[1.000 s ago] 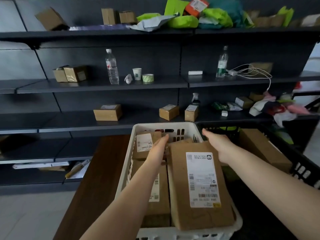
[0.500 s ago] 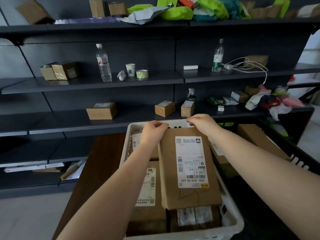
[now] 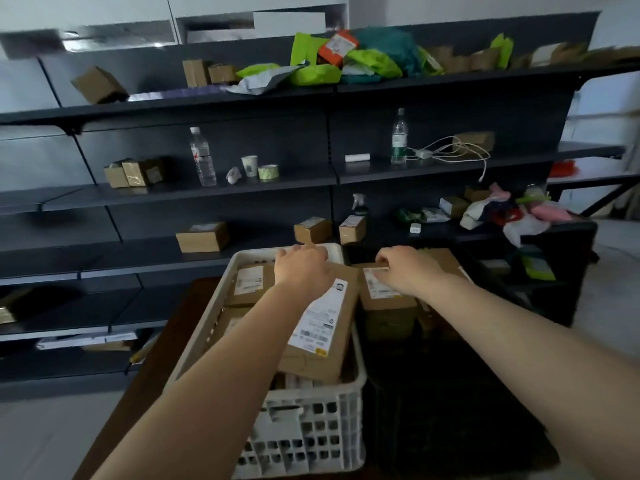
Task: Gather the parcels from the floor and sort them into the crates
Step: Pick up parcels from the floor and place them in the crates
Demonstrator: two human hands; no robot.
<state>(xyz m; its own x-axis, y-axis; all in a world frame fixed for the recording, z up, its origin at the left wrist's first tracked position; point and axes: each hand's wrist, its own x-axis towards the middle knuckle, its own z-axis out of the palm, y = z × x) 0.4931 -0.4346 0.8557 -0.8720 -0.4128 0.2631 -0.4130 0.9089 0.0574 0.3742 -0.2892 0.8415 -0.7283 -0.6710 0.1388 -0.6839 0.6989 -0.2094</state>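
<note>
While both arms are reaching forward over the crates, the left hand [image 3: 304, 268] is lying on the far end of a big parcel [image 3: 323, 327], fingers bent over its top edge by the far rim of the white crate [image 3: 304, 427]; whether they are truly gripping it or only resting there cannot be told. That parcel is sitting tilted on top of the other boxes in the white crate, its white label [image 3: 320, 315] facing up, its near end reaching toward the crate's front wall. Beside it, further left in the same crate, a small parcel [image 3: 249, 284] is lying with its own label up. The right hand [image 3: 408, 270] is resting, fingers curled, on the far edge of a brown box [image 3: 388, 306] that is standing in the black crate [image 3: 450, 410] just to the right of the white one; the fingertips are hooking over the box's edge above its label. The two hands are staying apart, one over each crate. Both crates are sitting side by side on a dark wooden table [image 3: 145, 368]. Behind them a dark shelf unit [image 3: 242, 188] is holding small cartons, two water bottles, a paper cup, a tape roll, cables and green mailing bags on the top tier.
</note>
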